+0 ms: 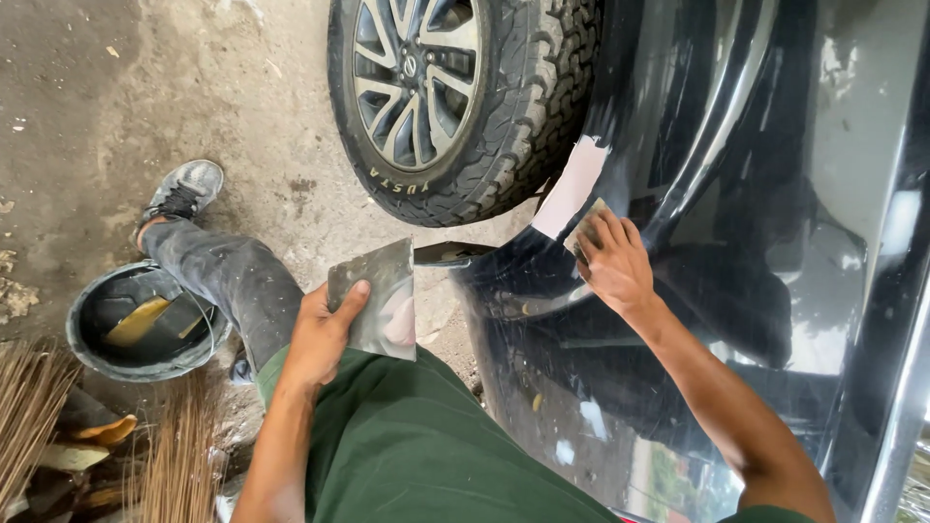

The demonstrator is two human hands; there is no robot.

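Black glossy car panel [756,291] over stained concrete floor [194,87]; hands gripping metal plate [373,300] and spreader [584,230].

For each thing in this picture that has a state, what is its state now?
left hand: gripping a flat metal plate, thumb on top
metal plate: tilted, smeared with pale filler
right hand: pressing a small spreader on the black car body
filler patch: pale, on the body edge by the wheel
bucket: upright on the ground, tools inside
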